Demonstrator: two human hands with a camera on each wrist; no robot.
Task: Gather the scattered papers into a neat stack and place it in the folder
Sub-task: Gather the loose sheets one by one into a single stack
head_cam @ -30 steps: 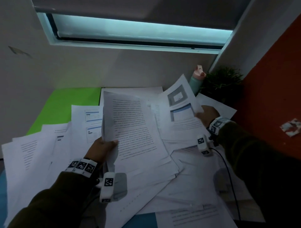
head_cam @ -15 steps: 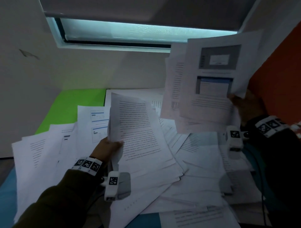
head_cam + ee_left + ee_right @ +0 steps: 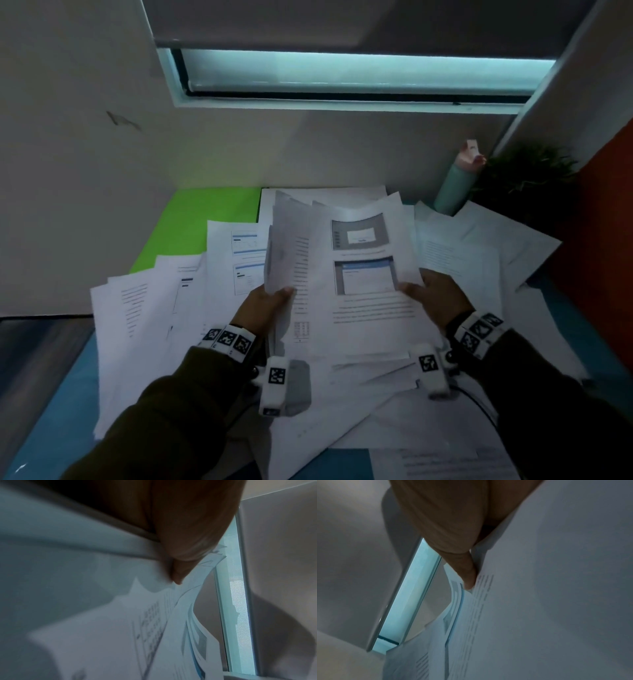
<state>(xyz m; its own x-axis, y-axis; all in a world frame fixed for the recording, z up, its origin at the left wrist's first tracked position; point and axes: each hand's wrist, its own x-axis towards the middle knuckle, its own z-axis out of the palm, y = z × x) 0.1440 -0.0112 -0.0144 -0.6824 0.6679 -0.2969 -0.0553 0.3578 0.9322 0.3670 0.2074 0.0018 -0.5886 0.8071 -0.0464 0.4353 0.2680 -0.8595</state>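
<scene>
Both hands hold up a loose bundle of printed papers [image 3: 356, 294] over the desk's middle. My left hand [image 3: 270, 305] grips its curled left edge, thumb on top. My right hand [image 3: 428, 294] pinches the right edge of the top sheet, which shows two grey screenshots. In the left wrist view my left hand's thumb [image 3: 185, 545] presses on the fanned papers [image 3: 154, 628]. The right wrist view shows a finger [image 3: 467, 574] of my right hand on the papers [image 3: 539, 601]. More scattered papers [image 3: 150, 308] cover the desk. The green folder [image 3: 195, 226] lies flat at the back left, partly covered.
A teal bottle [image 3: 455, 185] with a pink cap and a dark potted plant [image 3: 527, 174] stand in the back right corner. An orange wall [image 3: 609, 219] closes the right side. A window [image 3: 352, 75] runs above the white wall. The blue desk [image 3: 61, 411] shows at the left.
My right hand has brought its raised sheets down and leftward onto the bundle in my left hand. The left hand kept its grip and stayed roughly in place.
</scene>
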